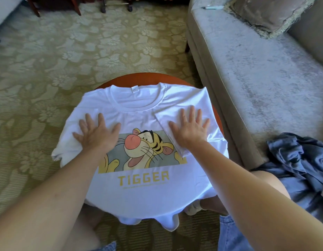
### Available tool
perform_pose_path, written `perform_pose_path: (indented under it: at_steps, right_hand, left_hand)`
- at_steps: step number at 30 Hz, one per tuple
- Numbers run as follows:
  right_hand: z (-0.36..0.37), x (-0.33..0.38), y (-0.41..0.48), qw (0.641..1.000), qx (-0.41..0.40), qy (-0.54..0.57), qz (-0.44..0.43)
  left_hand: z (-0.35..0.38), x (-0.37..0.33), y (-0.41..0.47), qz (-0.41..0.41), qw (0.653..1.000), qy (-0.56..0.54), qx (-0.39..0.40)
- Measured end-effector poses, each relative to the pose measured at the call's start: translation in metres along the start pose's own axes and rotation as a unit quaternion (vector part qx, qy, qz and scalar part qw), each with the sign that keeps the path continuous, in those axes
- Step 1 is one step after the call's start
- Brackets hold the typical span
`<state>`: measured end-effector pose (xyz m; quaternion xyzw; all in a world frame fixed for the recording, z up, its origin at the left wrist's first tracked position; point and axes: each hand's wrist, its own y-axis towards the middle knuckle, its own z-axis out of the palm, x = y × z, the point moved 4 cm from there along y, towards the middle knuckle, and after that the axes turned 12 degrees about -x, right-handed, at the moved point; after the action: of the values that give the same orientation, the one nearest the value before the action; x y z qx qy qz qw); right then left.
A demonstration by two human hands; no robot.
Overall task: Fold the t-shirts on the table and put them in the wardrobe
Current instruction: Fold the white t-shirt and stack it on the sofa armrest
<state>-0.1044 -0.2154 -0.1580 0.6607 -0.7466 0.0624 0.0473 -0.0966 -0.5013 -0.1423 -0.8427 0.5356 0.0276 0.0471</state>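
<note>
While the white t-shirt point(139, 192) lies print-up on the round table point(139, 78), the left hand point(97, 134) and right hand point(190, 130) press flat on it, fingers spread; the right covers the folded-in sleeve point(173, 113).

left grip point(98, 134) splayed flat, right grip point(189, 130) likewise

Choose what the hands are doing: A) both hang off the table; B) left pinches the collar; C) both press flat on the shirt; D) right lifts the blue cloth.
C: the left hand and right hand lie with fingers spread flat on the shirt, the right one on a folded-in sleeve.
</note>
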Motion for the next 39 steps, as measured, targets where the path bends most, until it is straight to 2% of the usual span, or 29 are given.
perform_pose_path:
  at_steps: [19,23,27,29,31,35,37,39]
  right_hand:
    - [-0.002,-0.008,0.079,0.999,-0.024,-0.042,0.005]
    - [-0.002,-0.008,0.081,0.999,0.006,-0.033,0.013]
    - [-0.012,-0.009,0.080,0.997,0.077,-0.004,0.020]
    - [-0.017,-0.012,0.067,0.998,0.049,0.010,0.026]
    - [-0.024,-0.017,0.041,0.999,-0.025,0.032,0.036]
    - [-0.043,-0.043,-0.016,0.970,-0.175,0.139,0.091]
    - [-0.046,-0.063,-0.041,0.947,-0.198,0.212,0.138]
    - [-0.038,-0.080,-0.060,0.922,-0.165,0.304,0.175]
  left_hand:
    - [0.017,-0.038,0.055,0.006,0.999,-0.010,-0.051]
    - [0.016,-0.037,0.057,0.011,0.998,-0.020,-0.050]
    - [-0.001,-0.028,0.040,0.032,0.992,-0.095,-0.072]
    - [-0.014,-0.015,0.024,0.041,0.987,-0.118,-0.102]
    - [-0.023,0.006,0.006,0.033,0.984,-0.127,-0.123]
    - [-0.030,0.056,-0.023,-0.042,0.976,-0.159,-0.141]
    - [-0.028,0.077,-0.036,-0.076,0.975,-0.176,-0.114]
    - [-0.024,0.092,-0.049,-0.096,0.972,-0.200,-0.081]
